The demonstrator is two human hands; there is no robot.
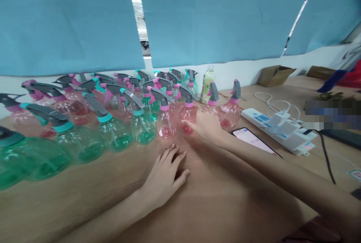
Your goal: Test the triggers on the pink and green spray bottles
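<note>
"Blue cloth sheets hang behind your wood-toned table. What is your right hand doing?"

"Your thumb crosses the round, pink-tinted transparent spray bottle in the near row, right of centre. Your fingertips are hidden, so I cannot tell whether they clasp it; the thumb probably steadies its belly."

"And your left hand?"

"Released: palm down, fingers loosely spread, nothing held, near that row. Perhaps you keep it back to leave working room."

"Why stand those rounded green-tinted spray bottles so close, to the left?"

"Likely to save space. A black-edged phone and white plastic power strip lie right."
</note>
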